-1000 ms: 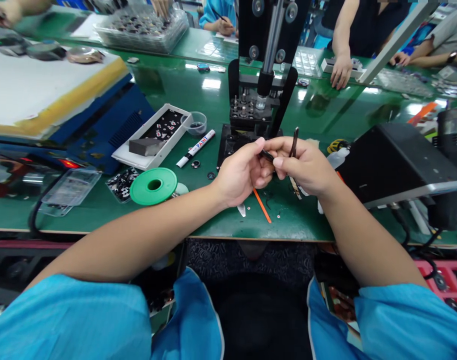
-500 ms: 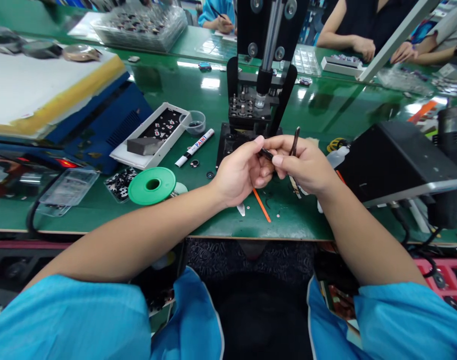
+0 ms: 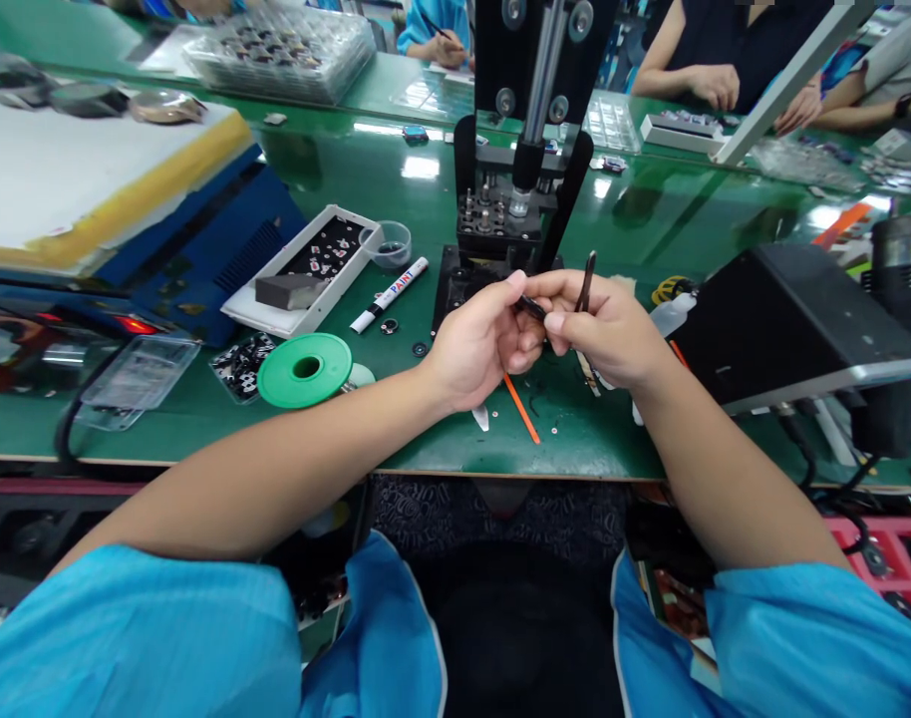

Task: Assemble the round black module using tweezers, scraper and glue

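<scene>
2 hands meet over the bench (image 3: pixel 426 229), in front of the press (image 3: pixel 526 150).
Left hand (image 3: pixel 479 344) pinches a small dark part (image 3: pixel 531 307) between thumb and forefinger; right hand (image 3: pixel 612 329) is curled around dark tweezers (image 3: pixel 586 282), fingertips touching the same part.

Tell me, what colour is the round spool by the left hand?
Green spool; head view shows it best.

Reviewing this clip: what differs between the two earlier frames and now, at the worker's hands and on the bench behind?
Very little. Across the bench, a co-worker's hand that pressed on the far table a second ago has drawn back toward their body. The left hand and right hand stay together, pinching a small dark part, with the tweezers upright in the right hand. The green spool and paint marker have not shifted.
</scene>
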`<state>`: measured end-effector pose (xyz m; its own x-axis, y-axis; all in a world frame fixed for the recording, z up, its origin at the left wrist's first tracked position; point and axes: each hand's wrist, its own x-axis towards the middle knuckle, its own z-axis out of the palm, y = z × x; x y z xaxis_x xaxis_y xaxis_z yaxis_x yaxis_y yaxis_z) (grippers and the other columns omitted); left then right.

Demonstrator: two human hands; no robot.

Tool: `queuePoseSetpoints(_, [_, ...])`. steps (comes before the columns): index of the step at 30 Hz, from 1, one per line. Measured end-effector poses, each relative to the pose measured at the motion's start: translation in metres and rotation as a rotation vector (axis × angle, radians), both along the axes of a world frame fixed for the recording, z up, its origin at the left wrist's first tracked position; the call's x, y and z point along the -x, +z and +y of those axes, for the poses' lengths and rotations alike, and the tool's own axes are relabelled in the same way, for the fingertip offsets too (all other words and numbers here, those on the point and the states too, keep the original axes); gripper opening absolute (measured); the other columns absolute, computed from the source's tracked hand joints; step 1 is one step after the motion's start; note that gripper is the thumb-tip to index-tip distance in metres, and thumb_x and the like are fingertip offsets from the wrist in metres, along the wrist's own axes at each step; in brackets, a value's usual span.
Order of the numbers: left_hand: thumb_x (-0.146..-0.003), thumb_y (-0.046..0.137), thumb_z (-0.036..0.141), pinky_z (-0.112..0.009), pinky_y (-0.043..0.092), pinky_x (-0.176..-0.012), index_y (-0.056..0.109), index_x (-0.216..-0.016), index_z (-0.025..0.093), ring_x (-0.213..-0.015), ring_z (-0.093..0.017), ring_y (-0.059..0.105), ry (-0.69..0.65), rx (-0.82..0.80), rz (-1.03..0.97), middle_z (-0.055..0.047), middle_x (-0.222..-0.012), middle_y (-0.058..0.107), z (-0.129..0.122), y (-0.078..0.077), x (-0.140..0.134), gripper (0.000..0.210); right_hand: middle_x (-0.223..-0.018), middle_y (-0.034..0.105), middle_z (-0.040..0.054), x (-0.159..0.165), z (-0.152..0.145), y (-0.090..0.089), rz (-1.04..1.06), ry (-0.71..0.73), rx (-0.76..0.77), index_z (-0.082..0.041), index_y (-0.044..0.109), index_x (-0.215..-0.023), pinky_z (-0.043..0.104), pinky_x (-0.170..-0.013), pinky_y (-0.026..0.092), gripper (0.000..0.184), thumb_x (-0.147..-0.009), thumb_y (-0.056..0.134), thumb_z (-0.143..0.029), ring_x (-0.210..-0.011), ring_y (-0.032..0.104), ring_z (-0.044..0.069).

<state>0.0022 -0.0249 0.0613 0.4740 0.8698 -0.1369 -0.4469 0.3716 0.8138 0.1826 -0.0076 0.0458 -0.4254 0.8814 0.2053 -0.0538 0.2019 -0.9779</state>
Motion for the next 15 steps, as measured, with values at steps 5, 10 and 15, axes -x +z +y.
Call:
queuePoseSetpoints(5, [-0.109, 0.064, 0.068, -0.020, 0.032, -0.047, 0.067, -0.086, 0.018, -0.048, -0.008, 0.045, 0.084, -0.010, -0.025, 0.002, -0.061, 0.055, 0.0023, -0.0052, 0.0002, 0.055, -0.078, 0.068, -0.0047, 0.0048, -0.0003, -0.0008, 0.043, -0.078, -0.003, -0.022, 0.079, -0.118, 0.026, -0.061, 0.049, 0.038, -0.084, 0.089, -0.032, -0.070, 0.066, 0.013])
queuePoseSetpoints(10, [-0.110, 0.064, 0.065, -0.021, 0.034, -0.050, 0.068, -0.092, 0.019, -0.051, -0.009, 0.047, 0.163, -0.018, -0.020, 0.003, -0.063, 0.054, 0.0027, -0.0069, -0.0004, 0.050, -0.072, 0.068, -0.0053, 0.0065, -0.0002, 0.0027, 0.007, -0.236, -0.026, -0.024, 0.070, -0.092, 0.027, -0.059, 0.042, 0.020, -0.080, 0.085, -0.030, -0.062, 0.056, 0.011])
queuePoseSetpoints(15, [-0.109, 0.068, 0.064, -0.021, 0.036, -0.052, 0.067, -0.096, 0.019, -0.053, -0.009, 0.048, 0.228, -0.044, 0.008, 0.004, -0.065, 0.054, 0.0021, -0.0076, -0.0007, 0.047, -0.072, 0.070, -0.0033, 0.0059, -0.0006, 0.0036, -0.066, -0.256, -0.090, -0.023, 0.070, -0.084, 0.031, -0.066, 0.046, 0.012, -0.082, 0.080, -0.029, -0.065, 0.058, 0.013])
